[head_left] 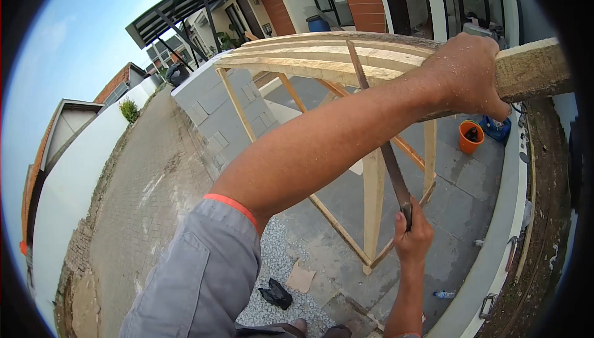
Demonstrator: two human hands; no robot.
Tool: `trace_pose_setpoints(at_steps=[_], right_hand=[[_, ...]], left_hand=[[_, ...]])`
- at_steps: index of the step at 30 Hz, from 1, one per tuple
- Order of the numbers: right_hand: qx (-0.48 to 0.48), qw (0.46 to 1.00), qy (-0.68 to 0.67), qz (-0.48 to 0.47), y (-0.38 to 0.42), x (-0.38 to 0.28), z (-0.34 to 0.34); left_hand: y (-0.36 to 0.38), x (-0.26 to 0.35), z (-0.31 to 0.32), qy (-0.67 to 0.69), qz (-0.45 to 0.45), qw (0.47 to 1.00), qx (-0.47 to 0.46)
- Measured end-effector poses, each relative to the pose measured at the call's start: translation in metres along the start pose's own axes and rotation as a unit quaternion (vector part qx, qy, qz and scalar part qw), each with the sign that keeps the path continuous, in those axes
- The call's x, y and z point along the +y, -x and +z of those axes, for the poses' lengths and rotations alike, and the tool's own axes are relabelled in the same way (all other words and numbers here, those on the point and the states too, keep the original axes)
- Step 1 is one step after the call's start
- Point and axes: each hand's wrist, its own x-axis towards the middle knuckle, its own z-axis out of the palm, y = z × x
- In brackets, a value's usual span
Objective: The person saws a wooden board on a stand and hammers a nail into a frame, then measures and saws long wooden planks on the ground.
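My left hand (464, 72) is closed around a thick wooden beam (533, 69) near its right end, and sawdust specks dot its skin. Lower down, my right hand (413, 233) grips the dark handle of a hand saw (396, 174). The long narrow blade slants up and left, passes behind my left forearm, and its tip rises above the timbers. Whether the teeth are in the wood is hidden by that forearm. Several pale timbers (309, 66) lie side by side on a wooden stand (373, 196) with slanting legs.
Below the stand are grey paving and white gravel (278, 257) with a black plastic bag (275, 293). An orange bucket (471, 137) stands right, beside a blue container (495, 129). A grey block wall (223, 115) borders the paved lane (142, 196). Houses stand behind.
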Motion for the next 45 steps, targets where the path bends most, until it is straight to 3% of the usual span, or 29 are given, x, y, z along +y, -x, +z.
trace_pose_setpoints(at_steps=[1, 3, 5, 12, 15, 18, 21, 24, 26, 31, 37, 39, 41, 43, 45], right_hand=[[-0.014, 1.000, -0.009, 0.018, -0.052, -0.017, 0.021], [-0.020, 0.999, -0.028, 0.015, -0.069, -0.027, 0.033], [-0.029, 0.999, -0.035, 0.019, -0.066, -0.028, 0.025], [-0.031, 0.999, -0.008, 0.025, 0.075, 0.019, -0.042], [-0.038, 0.999, 0.018, 0.025, -0.052, -0.009, 0.020], [-0.020, 1.000, 0.012, 0.008, -0.083, -0.020, 0.033], [-0.031, 0.999, -0.006, 0.007, -0.049, -0.025, 0.005], [-0.062, 0.997, 0.055, 0.010, 0.039, 0.010, -0.033], [-0.041, 0.998, 0.028, 0.026, 0.081, 0.022, -0.047], [-0.016, 1.000, 0.014, 0.007, -0.076, 0.008, 0.049], [-0.004, 1.000, -0.017, 0.012, -0.077, 0.018, 0.050], [0.024, 0.998, -0.004, -0.061, -0.080, 0.025, 0.059], [0.035, 0.998, -0.007, -0.055, -0.081, 0.022, 0.059], [-0.020, 1.000, -0.018, 0.010, -0.075, 0.003, 0.038], [-0.035, 0.999, 0.010, 0.015, -0.049, -0.002, 0.012]], left_hand=[[-0.001, -0.002, 0.000, 0.015, 0.012, 1.000, -0.003], [-0.002, -0.002, -0.006, 0.026, 0.021, 0.999, 0.000], [-0.002, 0.001, -0.006, 0.000, -0.002, 0.998, -0.063], [-0.002, 0.001, -0.004, 0.024, -0.005, 0.998, -0.055], [-0.002, -0.002, 0.001, 0.031, 0.020, 0.999, -0.027], [-0.008, -0.010, -0.005, 0.013, 0.040, 0.999, -0.027], [-0.005, -0.009, 0.001, -0.005, 0.056, 0.998, -0.011], [-0.004, -0.010, 0.001, 0.007, 0.044, 0.999, -0.011], [-0.002, -0.008, 0.000, -0.006, 0.036, 0.999, 0.001], [-0.004, -0.011, -0.003, 0.017, 0.034, 0.999, -0.024], [-0.007, -0.020, 0.003, 0.026, 0.085, 0.996, -0.021], [-0.008, -0.020, 0.002, 0.070, 0.064, 0.994, -0.052], [-0.010, -0.019, 0.000, 0.105, 0.051, 0.989, -0.085], [-0.012, -0.014, -0.005, 0.139, 0.032, 0.982, -0.120], [-0.014, -0.007, -0.013, 0.173, 0.004, 0.973, -0.156]])
